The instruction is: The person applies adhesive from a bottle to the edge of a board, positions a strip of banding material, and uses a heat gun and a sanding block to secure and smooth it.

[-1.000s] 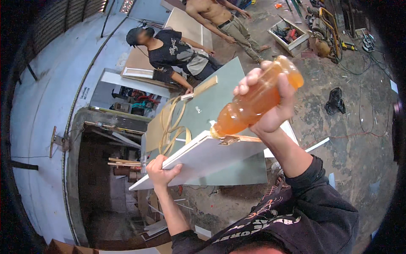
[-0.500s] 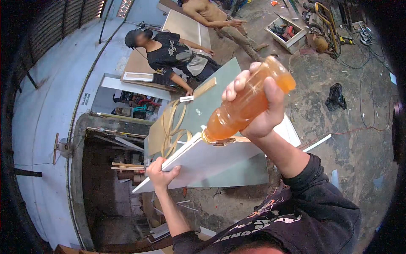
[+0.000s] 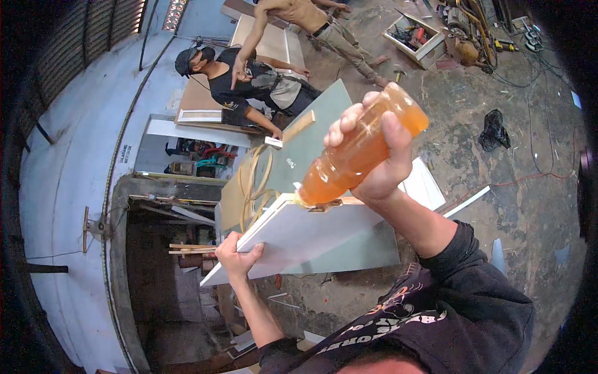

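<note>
My right hand (image 3: 389, 168) is closed around a clear plastic bottle of amber liquid (image 3: 349, 162), tilted neck down. The bottle's mouth meets the top edge of a white panel (image 3: 305, 234) near its far corner. A small metal-looking fitting (image 3: 326, 206) sits on that edge beside the mouth. On the panel's left side, my left hand (image 3: 238, 257) grips the edge, its thumb lying on the white face. The panel stands tilted above a grey-green tabletop (image 3: 374, 249).
Thin tan edging strips (image 3: 252, 181) lie coiled beyond the panel. A co-worker in a dark shirt (image 3: 249, 90) rests a hand near a small white piece (image 3: 273, 142). A second person (image 3: 305, 15) stands behind. A tool box (image 3: 414, 37) and a black plastic bag (image 3: 494, 129) are on the floor.
The second person's arm has stretched out toward the co-worker, who has turned their head. My bottle and right hand have shifted slightly left; both hands keep their hold.
</note>
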The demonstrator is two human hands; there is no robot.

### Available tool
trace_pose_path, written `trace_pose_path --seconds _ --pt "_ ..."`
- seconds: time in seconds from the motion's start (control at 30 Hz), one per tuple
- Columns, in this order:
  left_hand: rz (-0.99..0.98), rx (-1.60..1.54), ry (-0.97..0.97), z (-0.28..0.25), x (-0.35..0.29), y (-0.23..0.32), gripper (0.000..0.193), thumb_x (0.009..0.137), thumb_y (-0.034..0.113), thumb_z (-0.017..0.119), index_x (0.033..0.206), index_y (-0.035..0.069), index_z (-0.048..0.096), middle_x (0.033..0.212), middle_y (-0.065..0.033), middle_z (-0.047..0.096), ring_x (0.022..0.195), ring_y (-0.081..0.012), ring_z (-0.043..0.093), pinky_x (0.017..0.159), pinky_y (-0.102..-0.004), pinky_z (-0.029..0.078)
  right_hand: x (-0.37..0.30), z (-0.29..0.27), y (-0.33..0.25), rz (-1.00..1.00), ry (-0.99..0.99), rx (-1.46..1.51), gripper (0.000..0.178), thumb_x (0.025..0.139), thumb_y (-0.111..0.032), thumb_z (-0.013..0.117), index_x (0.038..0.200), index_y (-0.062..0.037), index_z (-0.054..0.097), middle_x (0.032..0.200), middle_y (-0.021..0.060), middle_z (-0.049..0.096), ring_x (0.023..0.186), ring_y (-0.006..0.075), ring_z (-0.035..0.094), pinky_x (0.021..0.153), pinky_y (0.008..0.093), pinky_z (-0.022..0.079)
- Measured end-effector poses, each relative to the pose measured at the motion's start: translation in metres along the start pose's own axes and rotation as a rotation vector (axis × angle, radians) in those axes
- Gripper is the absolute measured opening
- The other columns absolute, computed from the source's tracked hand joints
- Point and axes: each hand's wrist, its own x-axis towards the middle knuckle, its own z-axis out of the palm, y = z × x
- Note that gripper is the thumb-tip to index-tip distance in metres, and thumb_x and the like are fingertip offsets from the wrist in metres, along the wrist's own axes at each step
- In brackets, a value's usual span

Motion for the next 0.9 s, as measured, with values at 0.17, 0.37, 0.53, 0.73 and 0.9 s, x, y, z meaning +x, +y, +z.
trace_pose_path --seconds 0.17,0.37,0.53,0.73,0.9 --pt "-0.022 -0.024 0.015 0.004 0.000 -0.001 0.053 0.059 0.051 0.083 0.069 0.006 0.056 0.059 -0.0086 0.055 0.053 -0.0263 0.057 0.051 -0.0372 0.044 0.001 -0.014 -0.009 -0.035 0.016 0.030 0.036 0.097 -0.039 0.050 0.118 -0.0091 0.049 0.090 0.0100 0.060 0.076 0.0226 0.062 0.074 0.0399 0.052" --pt "-0.013 -0.020 0.016 0.004 0.003 -0.001 0.055 0.063 0.054 0.081 0.069 0.005 0.056 0.058 -0.0081 0.054 0.052 -0.0251 0.056 0.052 -0.0362 0.044 -0.003 -0.002 -0.005 -0.008 0.016 -0.003 0.037 0.096 -0.039 0.051 0.116 -0.0086 0.048 0.089 0.0115 0.060 0.079 0.0229 0.061 0.075 0.0399 0.051" --pt "0.007 -0.009 0.012 0.001 0.001 -0.002 0.056 0.069 0.053 0.079 0.068 0.002 0.055 0.059 -0.0077 0.053 0.052 -0.0198 0.054 0.051 -0.0333 0.043 0.005 -0.016 -0.013 0.012 0.128 -0.083 0.037 0.094 -0.041 0.053 0.113 -0.0103 0.049 0.087 0.0091 0.060 0.076 0.0221 0.061 0.074 0.0395 0.052" --pt "0.003 -0.047 0.009 0.002 0.003 0.005 0.048 0.069 0.046 0.079 0.069 0.003 0.057 0.059 -0.0073 0.054 0.052 -0.0181 0.054 0.051 -0.0330 0.043 0.005 -0.013 0.000 0.059 0.080 0.013 0.037 0.094 -0.043 0.054 0.114 -0.0116 0.050 0.087 0.0077 0.060 0.077 0.0214 0.062 0.074 0.0393 0.052" --pt "0.015 -0.036 0.009 -0.002 0.000 0.001 0.046 0.068 0.043 0.080 0.070 0.003 0.058 0.059 -0.0078 0.054 0.052 -0.0180 0.054 0.051 -0.0331 0.044 0.011 -0.011 -0.005 0.061 0.115 -0.035 0.038 0.094 -0.043 0.054 0.114 -0.0119 0.050 0.087 0.0076 0.061 0.077 0.0217 0.062 0.073 0.0395 0.052"
